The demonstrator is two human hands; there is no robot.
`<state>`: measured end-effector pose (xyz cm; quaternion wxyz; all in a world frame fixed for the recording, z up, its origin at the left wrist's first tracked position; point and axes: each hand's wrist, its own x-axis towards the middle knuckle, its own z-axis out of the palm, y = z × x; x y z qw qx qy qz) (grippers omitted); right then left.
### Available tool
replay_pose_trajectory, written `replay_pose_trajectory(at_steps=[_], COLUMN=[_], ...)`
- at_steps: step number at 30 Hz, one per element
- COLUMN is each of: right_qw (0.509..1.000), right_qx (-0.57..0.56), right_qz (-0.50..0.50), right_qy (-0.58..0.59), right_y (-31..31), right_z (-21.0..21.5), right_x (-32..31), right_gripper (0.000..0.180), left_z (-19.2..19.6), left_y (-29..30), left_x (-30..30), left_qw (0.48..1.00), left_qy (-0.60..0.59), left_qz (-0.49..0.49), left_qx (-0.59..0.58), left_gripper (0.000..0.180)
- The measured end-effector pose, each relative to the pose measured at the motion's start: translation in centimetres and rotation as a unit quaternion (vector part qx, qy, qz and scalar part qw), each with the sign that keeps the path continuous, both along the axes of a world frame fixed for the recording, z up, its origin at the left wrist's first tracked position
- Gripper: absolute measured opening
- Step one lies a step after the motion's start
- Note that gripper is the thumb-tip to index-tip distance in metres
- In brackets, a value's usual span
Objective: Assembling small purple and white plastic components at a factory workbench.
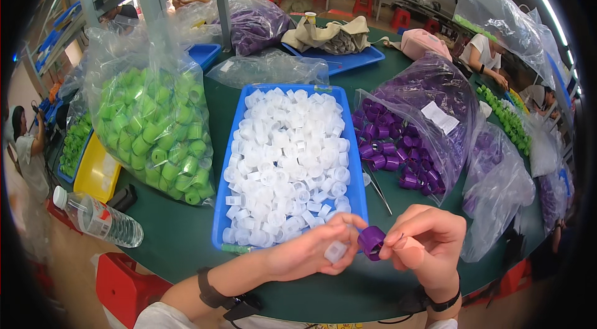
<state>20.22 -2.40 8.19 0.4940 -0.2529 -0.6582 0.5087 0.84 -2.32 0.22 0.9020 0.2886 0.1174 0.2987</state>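
Observation:
My left hand (314, 248) pinches a small white plastic insert (336, 251) just in front of the blue tray (352, 195), which is full of several white inserts. My right hand (426, 239) holds a purple cap (371, 242) by its rim, with the cap between the two hands. The white insert sits just left of and below the purple cap, close to it. Both hands hover over the near edge of the dark green table (180, 232).
An open clear bag of purple caps (407, 133) lies right of the tray, a bag of green caps (158, 127) to its left. A metal rod (377, 189), a water bottle (96, 220), a yellow tray (96, 173) and a red stool (121, 285) are nearby. Other people work around the edges.

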Motion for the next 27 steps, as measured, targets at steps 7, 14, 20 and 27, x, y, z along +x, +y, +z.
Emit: replay_pose_trajectory(at_steps=[7,14,20,27], right_qw=[0.976,0.961,0.964,0.966], right_qx=[0.102,0.111,0.067,0.058], right_qz=[-0.064,-0.082,-0.074,-0.064], right_qy=[-0.182,-0.239,-0.248,-0.244], right_y=[-0.9,-1.5,-1.8,-2.0], right_z=[1.0,0.9,1.1,0.7], right_x=[0.0,-1.1,-1.2,-1.4], right_gripper=[0.007,0.01,0.009,0.009], left_z=[-0.2,0.2,0.2,0.6], left_y=[0.6,0.6,0.5,0.1], left_x=[-0.8,-0.8,-0.5,-0.7], left_qw=[0.985,0.986,0.979,0.979], left_qy=[-0.137,-0.085,-0.082,-0.067], left_qz=[0.105,0.104,0.11,0.116], left_qx=[0.004,0.104,0.148,0.156], left_gripper=[0.027,0.029,0.033,0.036])
